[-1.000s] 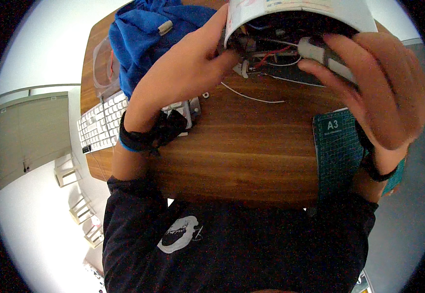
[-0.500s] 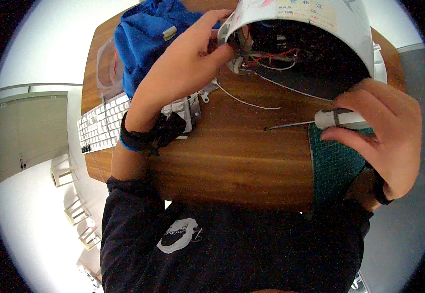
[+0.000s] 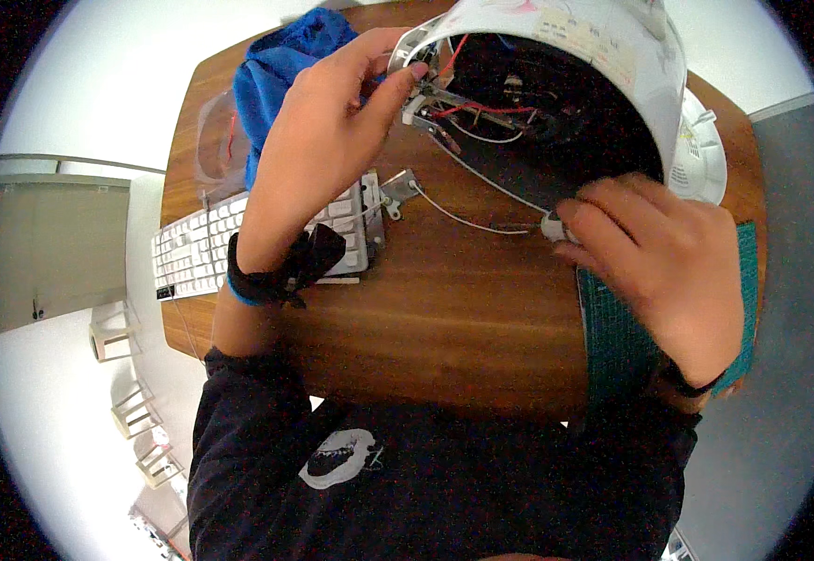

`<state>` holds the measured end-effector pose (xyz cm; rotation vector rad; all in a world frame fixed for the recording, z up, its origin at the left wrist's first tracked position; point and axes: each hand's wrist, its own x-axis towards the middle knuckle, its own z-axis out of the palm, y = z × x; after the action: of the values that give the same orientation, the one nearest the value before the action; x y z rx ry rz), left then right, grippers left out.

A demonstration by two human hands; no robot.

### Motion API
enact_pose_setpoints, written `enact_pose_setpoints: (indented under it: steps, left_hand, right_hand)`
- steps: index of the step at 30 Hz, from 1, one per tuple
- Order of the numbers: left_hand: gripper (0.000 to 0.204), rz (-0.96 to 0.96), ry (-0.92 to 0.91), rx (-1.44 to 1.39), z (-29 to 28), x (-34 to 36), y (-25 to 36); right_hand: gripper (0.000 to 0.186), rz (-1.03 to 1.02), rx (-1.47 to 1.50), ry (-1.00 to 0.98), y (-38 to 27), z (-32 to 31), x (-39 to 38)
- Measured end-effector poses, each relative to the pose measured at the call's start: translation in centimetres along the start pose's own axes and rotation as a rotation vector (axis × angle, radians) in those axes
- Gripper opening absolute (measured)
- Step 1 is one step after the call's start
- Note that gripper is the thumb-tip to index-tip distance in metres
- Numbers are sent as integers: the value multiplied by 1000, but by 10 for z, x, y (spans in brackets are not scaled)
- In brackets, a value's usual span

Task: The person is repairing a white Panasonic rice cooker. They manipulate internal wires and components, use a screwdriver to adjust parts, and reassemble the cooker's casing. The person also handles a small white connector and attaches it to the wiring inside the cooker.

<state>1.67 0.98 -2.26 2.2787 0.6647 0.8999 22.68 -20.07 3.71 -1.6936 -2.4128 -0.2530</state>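
A white, rounded appliance housing lies tilted at the far side of the table, its dark hollow inside facing me. Red and white wires and a small metal bracket show within its left edge. My left hand grips that left rim, the thumb in front by the bracket and the other fingers behind. Below the opening, my right hand is closed round a screwdriver. Only the front of its pale handle and a thin blade pointing left show; the motion blurs them. A white wire runs from the bracket down towards the screwdriver.
Left of the middle sits a white keyboard, with a small metal part on a white wire beside it. A blue cloth lies behind. At right are a green cutting mat and a round white vented cover.
The screwdriver and my right hand have moved left, below the opening. The housing has shifted slightly left in view, with my left hand still on its rim; more of the vented cover shows.
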Motion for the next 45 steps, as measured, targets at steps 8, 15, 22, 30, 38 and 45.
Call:
enact_pose_setpoints:
  steps: [8, 15, 22, 30, 38, 45]
  left_hand:
    - [26, 120, 199, 210, -20, 6, 12]
    - [27, 126, 236, 355, -23, 4, 26]
    - [26, 284, 302, 455, -22, 20, 32]
    - [29, 392, 270, 548, -24, 44, 44]
    - [34, 463, 214, 370, -11, 56, 59]
    - [54, 314, -51, -82, -2, 54, 41]
  right_hand:
    - [30, 46, -6, -61, -11, 27, 2]
    - [26, 91, -132, -120, -12, 46, 6]
    - [26, 143, -121, -162, -16, 41, 8]
    - [38, 102, -90, 299, 1, -12, 10]
    - [41, 385, 97, 638, 38, 14, 22]
    - [42, 454, 247, 661, 51, 17, 20]
